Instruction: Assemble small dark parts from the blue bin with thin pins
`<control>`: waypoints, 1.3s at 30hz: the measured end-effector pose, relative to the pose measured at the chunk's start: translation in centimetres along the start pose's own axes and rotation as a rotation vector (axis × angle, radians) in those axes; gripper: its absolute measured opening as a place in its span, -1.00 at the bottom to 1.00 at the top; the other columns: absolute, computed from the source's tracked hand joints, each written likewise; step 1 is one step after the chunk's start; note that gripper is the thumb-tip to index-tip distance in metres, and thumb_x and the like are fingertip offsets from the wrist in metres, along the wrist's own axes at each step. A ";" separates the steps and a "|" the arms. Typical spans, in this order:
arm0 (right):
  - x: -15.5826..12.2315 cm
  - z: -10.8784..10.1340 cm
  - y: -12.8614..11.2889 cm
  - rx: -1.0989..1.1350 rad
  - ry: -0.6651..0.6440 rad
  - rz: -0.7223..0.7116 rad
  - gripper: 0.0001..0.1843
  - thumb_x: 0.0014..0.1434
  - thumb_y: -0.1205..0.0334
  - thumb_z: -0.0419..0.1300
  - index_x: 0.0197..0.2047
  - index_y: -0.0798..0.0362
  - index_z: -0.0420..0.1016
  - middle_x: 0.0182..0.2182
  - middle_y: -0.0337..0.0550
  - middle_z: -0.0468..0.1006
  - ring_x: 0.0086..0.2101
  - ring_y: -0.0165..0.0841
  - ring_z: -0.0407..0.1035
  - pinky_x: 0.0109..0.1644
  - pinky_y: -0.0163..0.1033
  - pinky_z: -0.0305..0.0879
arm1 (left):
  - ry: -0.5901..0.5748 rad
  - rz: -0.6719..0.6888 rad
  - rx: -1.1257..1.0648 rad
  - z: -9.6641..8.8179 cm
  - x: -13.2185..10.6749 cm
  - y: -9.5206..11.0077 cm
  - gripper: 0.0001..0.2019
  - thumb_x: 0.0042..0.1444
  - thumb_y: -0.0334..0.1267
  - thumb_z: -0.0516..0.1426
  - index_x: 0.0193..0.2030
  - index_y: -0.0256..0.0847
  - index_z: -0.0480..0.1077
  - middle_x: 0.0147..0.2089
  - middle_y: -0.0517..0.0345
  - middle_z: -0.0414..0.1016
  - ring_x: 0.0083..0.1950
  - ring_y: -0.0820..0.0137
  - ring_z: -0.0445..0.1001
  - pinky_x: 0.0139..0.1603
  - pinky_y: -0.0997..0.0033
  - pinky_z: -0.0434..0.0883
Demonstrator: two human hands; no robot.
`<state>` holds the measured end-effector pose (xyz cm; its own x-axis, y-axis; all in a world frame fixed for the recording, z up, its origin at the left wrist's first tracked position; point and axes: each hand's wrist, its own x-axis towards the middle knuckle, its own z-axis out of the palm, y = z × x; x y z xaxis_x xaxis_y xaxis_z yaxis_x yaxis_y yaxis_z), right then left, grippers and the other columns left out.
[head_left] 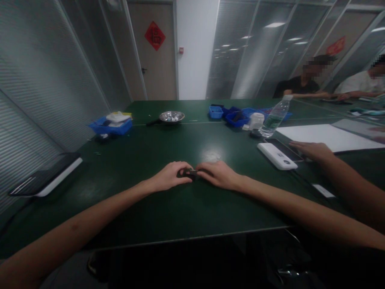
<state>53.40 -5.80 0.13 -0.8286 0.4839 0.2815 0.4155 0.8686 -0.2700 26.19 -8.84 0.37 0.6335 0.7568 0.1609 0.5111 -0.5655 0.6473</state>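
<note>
My left hand (pixel 173 175) is curled around one end of a small dark object (pixel 187 172) with a shiny metal strip, just above or on the green table. From the other side, my right hand (pixel 217 173) pinches at its right end, fingertips close to the metal part. Both hands are closed, and the fingers hide much of the object, so its exact kind cannot be made out.
On the right lie a white power bank (pixel 277 156) and a phone (pixel 284 149), by another person's hand (pixel 314 150). A tilted plastic bottle (pixel 275 118), blue bins (pixel 215 112), a metal bowl (pixel 171 121), a blue basket (pixel 111 127) and a black-and-white device (pixel 46 174) sit around the green table (pixel 144 150).
</note>
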 end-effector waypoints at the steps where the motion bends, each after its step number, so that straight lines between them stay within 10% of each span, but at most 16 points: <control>1: 0.0 0.0 0.0 -0.008 0.012 0.027 -0.64 0.52 0.03 -0.01 0.13 0.05 0.46 -0.20 -0.09 0.64 -0.36 -0.36 0.48 -0.26 -0.27 0.27 | 0.002 -0.016 -0.034 0.1 0.0 -0.1 -0.56 0.26 -0.06 0.28 0.22 -0.13 0.42 -0.13 0.13 0.50 -0.16 0.32 0.45 -0.10 0.31 0.34; 6: 0.0 0.1 0.1 -0.062 0.056 0.157 -0.67 0.49 0.05 0.03 0.08 0.04 0.49 -0.22 -0.09 0.64 -0.36 -0.33 0.46 -0.25 -0.25 0.23 | 0.061 -0.086 -0.116 0.2 -0.2 -0.5 -0.21 0.19 -0.03 0.33 0.48 -0.08 0.11 -0.13 0.18 0.49 -0.15 0.32 0.46 -0.12 0.31 0.36; 12: 0.1 -0.3 0.1 -0.115 0.070 0.339 -0.67 0.48 0.02 0.04 0.03 0.01 0.54 -0.32 -0.12 0.63 -0.37 -0.30 0.46 -0.27 -0.26 0.18 | 0.110 0.006 0.104 -0.2 -0.3 -0.2 -0.74 0.32 -0.01 0.21 -0.08 -0.15 0.53 0.00 0.02 0.51 0.04 0.20 0.44 0.06 0.17 0.37; 18: 0.4 -0.2 0.3 -0.203 0.082 0.543 -0.66 0.46 -0.01 0.05 0.04 -0.04 0.57 -0.36 -0.13 0.63 -0.39 -0.27 0.46 -0.31 -0.26 0.13 | 0.036 0.075 0.191 -0.2 -0.2 0.4 -0.77 0.44 -0.10 0.07 0.07 -0.10 0.45 0.45 -0.03 0.28 0.50 0.11 0.13 0.42 -0.10 0.12; 24: 0.5 -0.2 0.3 -0.195 0.068 0.550 -0.65 0.46 -0.03 0.05 0.04 -0.05 0.57 -0.38 -0.14 0.62 -0.41 -0.29 0.44 -0.34 -0.26 0.10 | -0.019 0.072 0.269 -1.1 0.2 -0.6 -0.71 0.48 -0.09 -0.01 0.16 -0.12 0.41 0.41 -0.06 0.35 0.50 0.12 0.15 0.45 -0.10 0.01; 39: 0.2 -0.4 0.5 -0.136 0.059 0.498 -0.66 0.46 -0.01 0.07 0.03 -0.02 0.57 -0.41 -0.15 0.60 -0.43 -0.32 0.43 -0.34 -0.27 0.15 | 0.336 -0.428 0.560 -14.9 -8.2 -16.3 -0.53 0.25 0.14 0.09 0.05 -0.19 0.49 0.09 -0.08 0.59 0.10 0.06 0.53 0.21 0.12 0.35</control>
<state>53.64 -5.23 0.45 -0.4971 0.8440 0.2016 0.8025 0.5355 -0.2632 3.97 -0.92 -0.43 0.1510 0.9545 0.2570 0.9451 -0.2156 0.2455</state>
